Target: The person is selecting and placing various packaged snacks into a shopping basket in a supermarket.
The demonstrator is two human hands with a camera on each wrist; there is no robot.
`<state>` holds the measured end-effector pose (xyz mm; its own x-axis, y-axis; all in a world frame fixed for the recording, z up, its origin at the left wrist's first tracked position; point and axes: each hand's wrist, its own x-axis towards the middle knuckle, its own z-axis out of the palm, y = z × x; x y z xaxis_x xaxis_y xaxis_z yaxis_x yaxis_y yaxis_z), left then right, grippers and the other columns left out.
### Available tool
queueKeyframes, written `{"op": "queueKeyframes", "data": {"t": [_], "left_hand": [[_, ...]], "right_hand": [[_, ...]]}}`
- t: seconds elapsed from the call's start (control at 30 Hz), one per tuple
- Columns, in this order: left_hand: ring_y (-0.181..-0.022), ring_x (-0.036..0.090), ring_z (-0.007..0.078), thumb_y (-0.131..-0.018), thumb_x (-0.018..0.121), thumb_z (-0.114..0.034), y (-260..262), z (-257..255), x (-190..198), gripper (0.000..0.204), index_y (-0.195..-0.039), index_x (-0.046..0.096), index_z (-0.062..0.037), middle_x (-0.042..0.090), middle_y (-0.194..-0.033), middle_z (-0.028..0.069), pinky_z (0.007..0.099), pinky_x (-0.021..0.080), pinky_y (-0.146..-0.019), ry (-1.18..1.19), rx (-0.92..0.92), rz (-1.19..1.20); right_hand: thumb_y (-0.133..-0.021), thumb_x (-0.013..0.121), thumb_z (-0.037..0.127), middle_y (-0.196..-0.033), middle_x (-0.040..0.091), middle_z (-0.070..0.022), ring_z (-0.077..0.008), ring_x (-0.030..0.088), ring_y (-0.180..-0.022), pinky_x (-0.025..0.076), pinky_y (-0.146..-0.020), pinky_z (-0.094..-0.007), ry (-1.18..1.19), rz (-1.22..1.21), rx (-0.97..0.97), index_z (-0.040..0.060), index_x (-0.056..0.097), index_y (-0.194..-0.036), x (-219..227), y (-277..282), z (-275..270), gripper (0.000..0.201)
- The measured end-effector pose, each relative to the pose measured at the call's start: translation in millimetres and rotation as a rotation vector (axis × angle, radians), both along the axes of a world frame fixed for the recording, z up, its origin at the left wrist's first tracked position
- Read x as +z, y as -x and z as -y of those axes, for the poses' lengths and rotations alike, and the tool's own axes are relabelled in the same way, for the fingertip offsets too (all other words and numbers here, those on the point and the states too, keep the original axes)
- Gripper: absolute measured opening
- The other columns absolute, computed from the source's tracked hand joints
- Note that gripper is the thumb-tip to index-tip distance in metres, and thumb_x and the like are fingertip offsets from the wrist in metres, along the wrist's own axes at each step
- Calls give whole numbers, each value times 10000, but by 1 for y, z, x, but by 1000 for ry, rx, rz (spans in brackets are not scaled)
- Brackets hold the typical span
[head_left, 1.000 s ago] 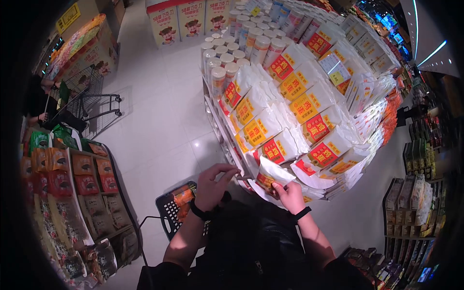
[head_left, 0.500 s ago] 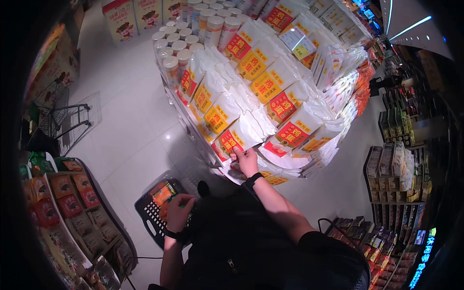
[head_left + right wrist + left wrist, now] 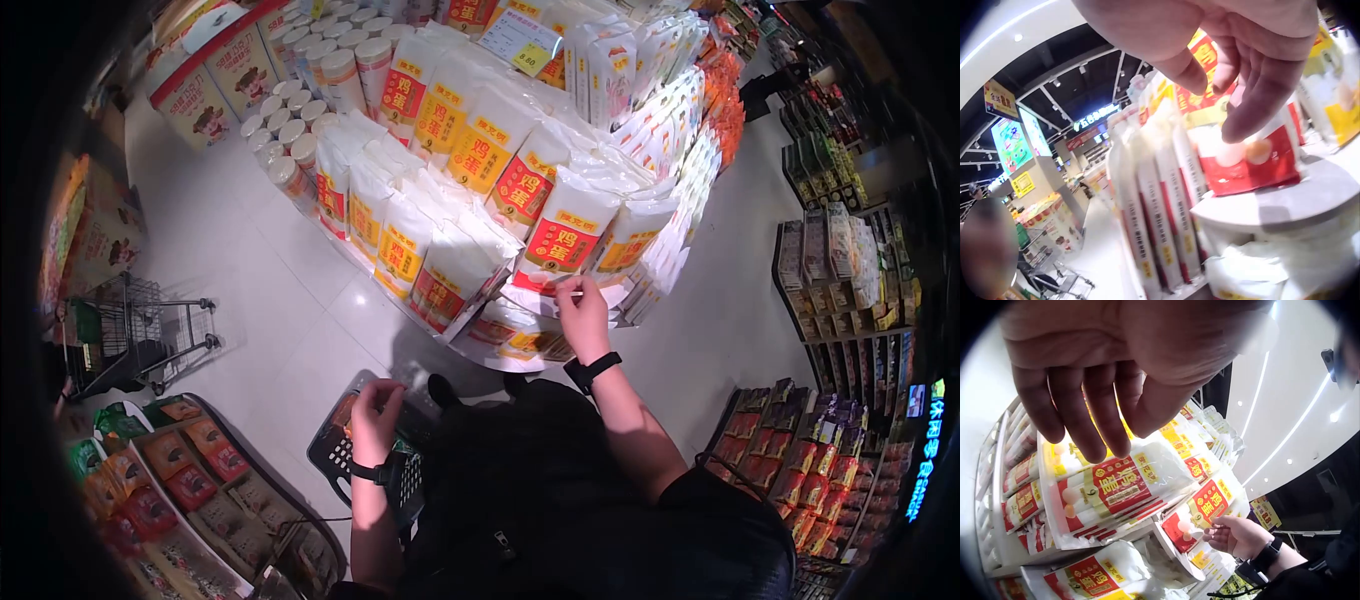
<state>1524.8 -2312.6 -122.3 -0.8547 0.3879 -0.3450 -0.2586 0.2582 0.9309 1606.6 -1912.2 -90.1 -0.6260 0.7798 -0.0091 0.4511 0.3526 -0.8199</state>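
Observation:
My right hand (image 3: 583, 312) is at the lower edge of a red-and-white bag of egg noodles (image 3: 562, 238) standing at the front of a tiered display. In the right wrist view its loosely bent fingers (image 3: 1266, 94) hang in front of that bag (image 3: 1250, 165), not closed round it. My left hand (image 3: 377, 412) hovers over a dark shopping basket (image 3: 330, 440), fingers relaxed, holding nothing. From the left wrist, the hand (image 3: 1104, 375) overlaps another front stack of noodle bags (image 3: 1124, 487).
White canisters (image 3: 290, 130) fill the display's left side, and a price sign (image 3: 522, 38) stands above the bags. Snack shelves flank me at left (image 3: 215, 480) and right (image 3: 800, 460). A shopping cart (image 3: 140, 325) is on the left floor.
My right hand first held a tilted noodle bag, then was at the front-left stack's bag, and is now further right. My left hand has withdrawn from the display to above the basket.

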Motion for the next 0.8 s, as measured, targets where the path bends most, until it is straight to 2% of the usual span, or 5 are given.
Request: {"op": "queueKeyframes", "data": {"t": [0.2, 0.47, 0.5, 0.63, 0.8], "left_hand": [[-980, 696, 89, -1061, 698, -56, -28, -82, 32, 113, -1150, 721, 10, 793, -1063, 45, 271, 552, -924, -82, -53, -92], [-1070, 711, 143, -1064, 631, -42, -103, -158, 70, 194, -1232, 712, 12, 773, -1150, 73, 298, 547, -1010, -85, -223, -184], [-1051, 710, 150, -1072, 625, -60, -113, -164, 72, 196, -1236, 713, 1, 775, -1147, 74, 301, 549, -978, -78, -218, -197], [-1042, 703, 148, -1090, 618, -104, -152, -180, 84, 190, -1230, 719, -25, 769, -1123, 60, 307, 543, -930, 43, -148, -227], [-1044, 692, 144, -1103, 627, -139, -208, -191, 81, 183, -1223, 722, -39, 753, -1096, 49, 309, 538, -921, 80, -25, -177]], "right_hand": [[-1021, 782, 209, -1410, 680, -230, -262, 664, -1273, 539, -1052, -380, 78, -51, 123, -71, 470, -1516, -21, -11, -51, 649], [-1032, 754, 111, -1172, 750, -206, -251, 748, -1079, 576, -967, -365, 15, -63, 271, -74, 559, -1261, -28, -3, -71, 353], [-1035, 752, 140, -1132, 763, -207, -266, 756, -1057, 581, -940, -377, -58, 96, 287, -65, 568, -1249, -22, -2, -75, 349], [-1042, 740, 176, -1094, 764, -223, -354, 763, -973, 577, -872, -443, 209, -220, 403, -43, 579, -1267, -26, -1, -87, 353], [-1061, 707, 203, -1067, 738, -264, -428, 735, -949, 561, -853, -477, -60, -184, 450, -41, 569, -1212, -29, 0, -86, 319]]}}
